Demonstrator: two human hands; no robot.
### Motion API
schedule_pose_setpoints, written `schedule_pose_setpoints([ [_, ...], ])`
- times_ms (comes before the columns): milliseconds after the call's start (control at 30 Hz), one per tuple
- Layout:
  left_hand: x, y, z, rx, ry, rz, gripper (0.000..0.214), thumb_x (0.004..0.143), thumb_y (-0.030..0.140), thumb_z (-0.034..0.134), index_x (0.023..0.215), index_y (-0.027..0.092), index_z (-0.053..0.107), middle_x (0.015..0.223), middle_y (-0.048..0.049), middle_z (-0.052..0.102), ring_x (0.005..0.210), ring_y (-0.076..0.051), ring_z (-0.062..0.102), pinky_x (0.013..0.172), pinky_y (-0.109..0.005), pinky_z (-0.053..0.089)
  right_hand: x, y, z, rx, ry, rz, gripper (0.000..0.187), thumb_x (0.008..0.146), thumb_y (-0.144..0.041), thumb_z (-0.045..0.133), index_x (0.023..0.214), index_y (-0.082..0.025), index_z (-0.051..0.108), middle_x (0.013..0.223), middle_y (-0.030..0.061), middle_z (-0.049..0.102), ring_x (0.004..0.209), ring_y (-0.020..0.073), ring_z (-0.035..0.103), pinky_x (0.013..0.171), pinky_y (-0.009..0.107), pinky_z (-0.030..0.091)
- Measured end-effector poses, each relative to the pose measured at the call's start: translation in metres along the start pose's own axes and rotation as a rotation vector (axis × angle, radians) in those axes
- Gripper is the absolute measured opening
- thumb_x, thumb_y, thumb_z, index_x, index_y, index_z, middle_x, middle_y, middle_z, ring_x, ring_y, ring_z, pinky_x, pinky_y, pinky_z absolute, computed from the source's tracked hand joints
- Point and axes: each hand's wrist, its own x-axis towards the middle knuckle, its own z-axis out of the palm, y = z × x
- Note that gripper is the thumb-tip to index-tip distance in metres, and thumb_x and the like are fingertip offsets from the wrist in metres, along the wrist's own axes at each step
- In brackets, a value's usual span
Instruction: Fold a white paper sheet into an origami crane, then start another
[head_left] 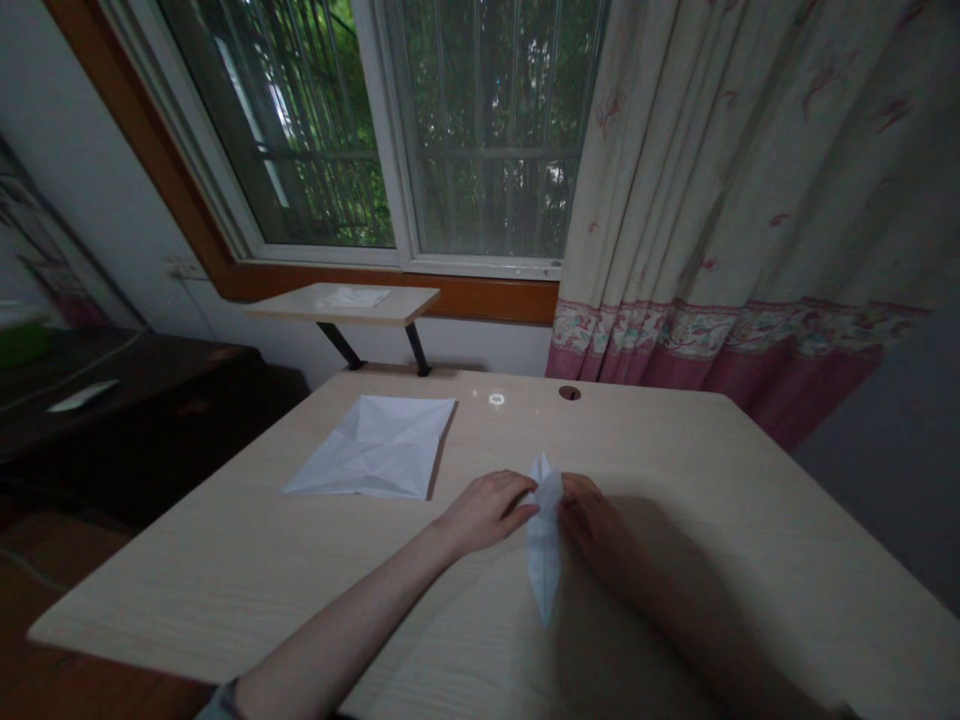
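A narrow folded piece of white paper (544, 560), pointed at both ends, stands between my hands over the front middle of the desk. My left hand (491, 508) pinches its left edge, thumb below and fingers above. On the other side my right hand (596, 520) has its fingers closed against the right edge; part of that hand lies in shadow. Farther left, a creased sheet of white paper (382, 445) lies spread out on the desk, apart from both hands.
The pale wooden desk (675, 440) has a round cable hole (570, 393) at its back edge. A small raised shelf (285, 303) at the back left bears white paper (354, 297). Behind are a window and a long curtain (675, 200). A dark table (150, 385) stands at far left.
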Motion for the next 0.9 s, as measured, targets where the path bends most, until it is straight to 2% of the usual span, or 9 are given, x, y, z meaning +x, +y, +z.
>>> schedule_pose_setpoints([
  [100, 0.0, -0.001, 0.001, -0.039, 0.007, -0.047, 0.032, 0.101, 0.031, 0.056, 0.129, 0.017, 0.056, 0.125, -0.012, 0.069, 0.116, -0.027, 0.066, 0.102, -0.041, 0.053, 0.004, -0.002, 0.0, 0.005, 0.043, -0.017, 0.052, 0.094, -0.015, 0.045, 0.144, -0.03, 0.044, 0.136, 0.0102, 0.061, 0.117, 0.0248, 0.065, 0.1, 0.047, 0.058],
  [167, -0.001, -0.001, 0.002, -0.103, 0.024, -0.088, 0.044, 0.099, 0.029, 0.059, 0.14, 0.019, 0.047, 0.132, -0.0122, 0.066, 0.119, -0.027, 0.065, 0.103, -0.042, 0.053, 0.006, -0.003, -0.001, -0.002, 0.042, -0.016, 0.059, 0.093, -0.014, 0.046, 0.149, -0.031, 0.038, 0.14, 0.0099, 0.058, 0.118, 0.0244, 0.065, 0.099, 0.046, 0.058],
  [267, -0.001, 0.0, 0.001, -0.181, 0.049, -0.128, 0.065, 0.094, 0.024, 0.064, 0.151, 0.022, 0.032, 0.143, -0.014, 0.058, 0.121, -0.027, 0.064, 0.104, -0.043, 0.054, 0.005, -0.002, -0.002, -0.054, 0.029, -0.04, 0.055, 0.092, -0.012, 0.046, 0.144, -0.031, 0.046, 0.139, 0.0087, 0.06, 0.127, 0.0252, 0.06, 0.104, 0.049, 0.055],
  [333, -0.001, 0.0, 0.001, -0.193, 0.056, -0.105, 0.068, 0.095, 0.022, 0.062, 0.154, 0.024, 0.028, 0.149, -0.0144, 0.052, 0.127, -0.027, 0.061, 0.106, -0.044, 0.052, 0.003, -0.001, -0.002, -0.108, 0.037, -0.073, 0.047, 0.093, -0.011, 0.045, 0.135, -0.03, 0.056, 0.137, 0.0083, 0.062, 0.128, 0.0241, 0.06, 0.105, 0.048, 0.055],
  [433, 0.0, 0.0, 0.0, -0.176, 0.079, -0.025, 0.064, 0.097, 0.022, 0.06, 0.154, 0.026, 0.03, 0.155, -0.0134, 0.043, 0.14, -0.027, 0.049, 0.113, -0.045, 0.047, 0.001, -0.001, -0.004, -0.17, 0.022, -0.126, 0.039, 0.095, -0.011, 0.046, 0.126, -0.028, 0.063, 0.134, 0.0081, 0.064, 0.123, 0.0221, 0.062, 0.103, 0.045, 0.057],
  [533, 0.0, -0.001, 0.0, -0.138, 0.097, 0.023, 0.057, 0.098, 0.022, 0.059, 0.15, 0.026, 0.036, 0.159, -0.013, 0.038, 0.146, -0.026, 0.042, 0.116, -0.045, 0.044, 0.004, -0.005, -0.01, -0.192, -0.044, -0.157, 0.039, 0.095, -0.011, 0.049, 0.127, -0.027, 0.064, 0.132, 0.0089, 0.067, 0.122, 0.0228, 0.063, 0.102, 0.046, 0.057],
  [700, -0.002, -0.007, 0.006, -0.046, 0.075, 0.037, 0.026, 0.101, 0.023, 0.056, 0.126, 0.022, 0.061, 0.155, -0.011, 0.045, 0.136, -0.025, 0.054, 0.111, -0.042, 0.05, 0.003, -0.003, -0.011, -0.209, -0.091, -0.152, 0.041, 0.091, -0.008, 0.052, 0.124, -0.028, 0.068, 0.124, 0.0077, 0.072, 0.115, 0.0239, 0.068, 0.101, 0.047, 0.058],
  [800, -0.002, -0.01, 0.008, -0.006, 0.08, 0.053, 0.022, 0.101, 0.026, 0.056, 0.12, 0.021, 0.066, 0.15, -0.0102, 0.051, 0.131, -0.024, 0.059, 0.109, -0.04, 0.052, -0.001, 0.002, -0.007, -0.201, -0.1, -0.129, 0.039, 0.091, -0.009, 0.054, 0.122, -0.027, 0.07, 0.122, 0.0074, 0.073, 0.112, 0.0238, 0.069, 0.1, 0.047, 0.059],
  [900, -0.002, -0.011, 0.007, 0.042, 0.078, 0.09, 0.026, 0.097, 0.035, 0.064, 0.119, 0.021, 0.07, 0.143, -0.0101, 0.059, 0.129, -0.025, 0.059, 0.109, -0.042, 0.051, -0.002, 0.004, -0.006, -0.196, -0.103, -0.123, 0.037, 0.092, -0.009, 0.054, 0.12, -0.026, 0.07, 0.121, 0.0082, 0.073, 0.112, 0.0237, 0.069, 0.099, 0.047, 0.059],
])
